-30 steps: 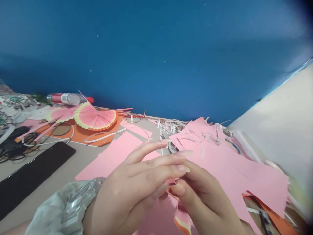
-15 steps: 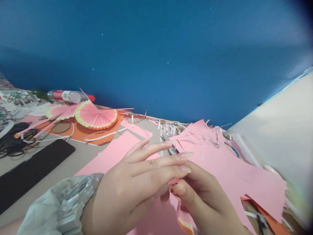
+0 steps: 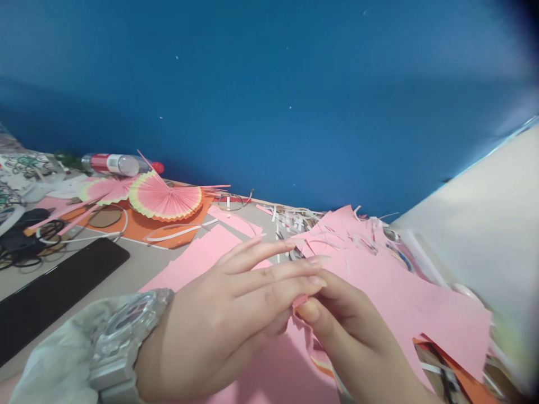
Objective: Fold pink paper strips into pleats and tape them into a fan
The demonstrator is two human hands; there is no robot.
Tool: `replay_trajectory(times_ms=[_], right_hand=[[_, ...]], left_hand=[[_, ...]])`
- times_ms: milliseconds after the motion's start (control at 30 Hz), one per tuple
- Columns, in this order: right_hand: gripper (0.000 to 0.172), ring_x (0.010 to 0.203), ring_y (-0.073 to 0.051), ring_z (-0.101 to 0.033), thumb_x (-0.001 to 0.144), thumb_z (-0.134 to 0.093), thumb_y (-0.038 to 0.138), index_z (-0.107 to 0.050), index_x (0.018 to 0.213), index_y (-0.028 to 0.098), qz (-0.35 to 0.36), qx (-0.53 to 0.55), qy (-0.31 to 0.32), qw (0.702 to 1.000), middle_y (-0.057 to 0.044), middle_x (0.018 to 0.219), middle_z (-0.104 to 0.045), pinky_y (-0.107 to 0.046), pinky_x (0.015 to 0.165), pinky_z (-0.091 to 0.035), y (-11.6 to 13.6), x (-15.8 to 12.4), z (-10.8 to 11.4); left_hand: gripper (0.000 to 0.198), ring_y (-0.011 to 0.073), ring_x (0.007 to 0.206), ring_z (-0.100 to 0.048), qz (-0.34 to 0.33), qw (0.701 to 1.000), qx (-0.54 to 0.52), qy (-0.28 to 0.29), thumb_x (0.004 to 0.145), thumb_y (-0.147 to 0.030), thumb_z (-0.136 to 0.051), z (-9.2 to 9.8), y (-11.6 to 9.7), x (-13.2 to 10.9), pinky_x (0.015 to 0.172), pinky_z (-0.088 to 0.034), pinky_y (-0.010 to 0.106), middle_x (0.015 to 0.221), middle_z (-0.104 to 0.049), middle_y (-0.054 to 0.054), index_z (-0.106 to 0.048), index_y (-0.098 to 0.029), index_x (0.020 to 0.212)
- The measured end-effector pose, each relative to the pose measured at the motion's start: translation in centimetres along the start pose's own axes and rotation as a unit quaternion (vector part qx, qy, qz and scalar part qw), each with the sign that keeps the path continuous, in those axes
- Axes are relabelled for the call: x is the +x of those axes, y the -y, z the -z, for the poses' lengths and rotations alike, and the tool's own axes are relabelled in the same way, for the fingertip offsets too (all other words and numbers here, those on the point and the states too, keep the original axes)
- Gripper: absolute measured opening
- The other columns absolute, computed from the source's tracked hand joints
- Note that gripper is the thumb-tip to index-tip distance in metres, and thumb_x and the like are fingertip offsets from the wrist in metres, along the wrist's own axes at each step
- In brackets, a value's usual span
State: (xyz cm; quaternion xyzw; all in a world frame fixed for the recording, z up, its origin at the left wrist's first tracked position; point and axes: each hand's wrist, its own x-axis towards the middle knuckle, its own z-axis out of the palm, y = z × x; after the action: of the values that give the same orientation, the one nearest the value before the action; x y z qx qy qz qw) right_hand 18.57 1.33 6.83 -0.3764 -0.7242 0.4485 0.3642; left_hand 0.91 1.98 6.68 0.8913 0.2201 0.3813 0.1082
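Observation:
A narrow pleated paper strip (image 3: 300, 302), pink with an orange and yellow edge, is pinched between my two hands low in the middle of the view. My left hand (image 3: 223, 314) reaches across it, with the index finger on top and the thumb mostly hidden underneath; its other fingers stretch out over my right fingers. My right hand (image 3: 353, 331) is closed, its thumb pressing the strip against the bent fingers. The strip's lower part hangs under my right thumb, partly hidden. Beneath both hands lies pink paper (image 3: 269, 376).
Pink pleated fans (image 3: 168, 196) lie on orange paper (image 3: 177, 238) at the left, by a plastic bottle (image 3: 126, 165). A black phone (image 3: 63, 292) rests in front. Large pink sheets (image 3: 391, 286) and paper scraps cover the right. A blue wall (image 3: 269, 101) rises behind.
Both hands have shifted slightly upward, still gripping the paper strip. Less of the strip's hanging orange-edged part shows now. My left wrist has moved a little to the left.

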Motion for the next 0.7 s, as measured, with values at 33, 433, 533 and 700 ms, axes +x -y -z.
replay_trajectory(times_ms=[33,433,533,700], right_hand=[[0.018,0.055,-0.008,-0.046,0.090,-0.048,0.035,-0.059,0.083,0.023,-0.001,-0.006,-0.005,1.000,0.003,0.069,-0.055,-0.018,0.048,-0.037,0.0,0.0,0.1],[0.032,0.052,-0.009,-0.046,0.092,-0.044,0.035,-0.048,0.064,0.020,-0.036,-0.162,0.081,0.983,0.004,0.055,-0.050,-0.020,0.050,-0.036,1.1,-0.1,0.2],[0.031,0.055,-0.010,-0.048,0.092,-0.044,0.032,-0.048,0.064,0.020,-0.037,-0.249,0.104,0.962,0.004,0.057,-0.051,-0.021,0.052,-0.035,1.3,-0.1,0.1],[0.026,0.061,-0.011,-0.052,0.093,-0.043,0.030,-0.052,0.070,0.021,-0.037,-0.281,0.140,0.949,0.004,0.063,-0.057,-0.022,0.057,-0.037,1.5,0.2,0.4]], left_hand=[[0.037,0.0146,0.128,-0.042,0.004,1.000,0.001,-0.004,0.084,-0.003,-0.041,0.0,-0.1,0.0,0.113,-0.024,0.030,0.128,-0.058,0.009,-0.052,-0.006,0.120],[0.026,0.0126,0.069,-0.057,0.199,0.974,-0.104,0.007,0.093,-0.033,-0.039,1.6,-0.1,-0.2,0.062,-0.045,0.023,0.073,-0.059,-0.002,-0.055,-0.020,0.077],[0.033,0.0087,0.057,-0.045,0.227,0.951,-0.120,0.172,0.094,-0.035,-0.036,2.1,0.1,0.0,0.052,-0.035,0.020,0.062,-0.048,-0.005,-0.048,-0.019,0.067],[0.034,0.0085,0.057,-0.041,0.229,0.944,-0.070,0.229,0.096,-0.031,-0.031,2.1,0.3,0.1,0.054,-0.031,0.021,0.061,-0.045,-0.006,-0.042,-0.018,0.066]])
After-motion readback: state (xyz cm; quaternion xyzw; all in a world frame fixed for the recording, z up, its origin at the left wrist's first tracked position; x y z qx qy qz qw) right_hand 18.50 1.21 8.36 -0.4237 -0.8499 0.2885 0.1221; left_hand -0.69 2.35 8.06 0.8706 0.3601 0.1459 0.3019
